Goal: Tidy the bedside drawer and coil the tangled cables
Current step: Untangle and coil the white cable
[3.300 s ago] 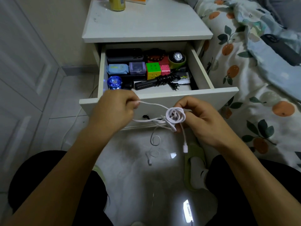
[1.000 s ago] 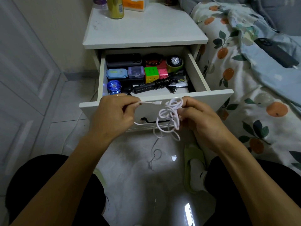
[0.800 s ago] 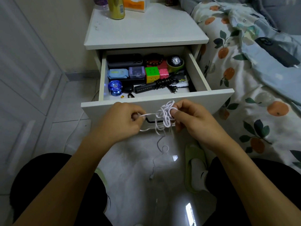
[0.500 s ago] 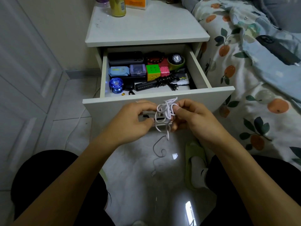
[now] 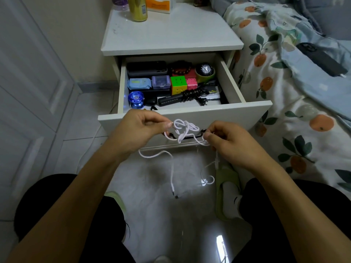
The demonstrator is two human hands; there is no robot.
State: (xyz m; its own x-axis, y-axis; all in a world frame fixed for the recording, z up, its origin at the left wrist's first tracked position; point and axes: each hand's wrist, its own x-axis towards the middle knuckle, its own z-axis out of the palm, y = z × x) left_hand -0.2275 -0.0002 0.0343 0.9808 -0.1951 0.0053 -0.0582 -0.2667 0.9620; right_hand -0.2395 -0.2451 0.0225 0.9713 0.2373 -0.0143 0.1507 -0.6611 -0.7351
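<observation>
We are holding a thin white charging cable [image 5: 182,130] in the air just in front of the front panel of the open white wooden bedside drawer [image 5: 190,118], and we judge it is being held there, clear of the drawer's contents, so that its knot can be worked loose before coiling. Our left hand [image 5: 136,130] is pinching one strand at the left side of the tangle between thumb and forefinger; our right hand [image 5: 229,141] is pinching another strand at the right side, its fingers curled round the cord. The hands are standing apart with the tangle stretched between them, which suggests we are pulling the loops open rather than winding them. Two loose lengths are hanging below, one ending in a small plug [image 5: 173,193] above the pale glossy floor tiles [image 5: 152,215]; neither is coiled yet. Inside the drawer, items are lying packed along the back wall: a black rectangular case [image 5: 147,68] at the back left corner, a bright green-faced puzzle cube [image 5: 178,84] near the middle, and a round black-dialled watch on a green stand [image 5: 205,71] towards the back right corner. A black power strip with its bundled black cord [image 5: 182,96] is lying along the front edge, and a blue translucent yo-yo [image 5: 135,99] is sitting at the front left corner. The cable's place in the drawer is not yet evident.
</observation>
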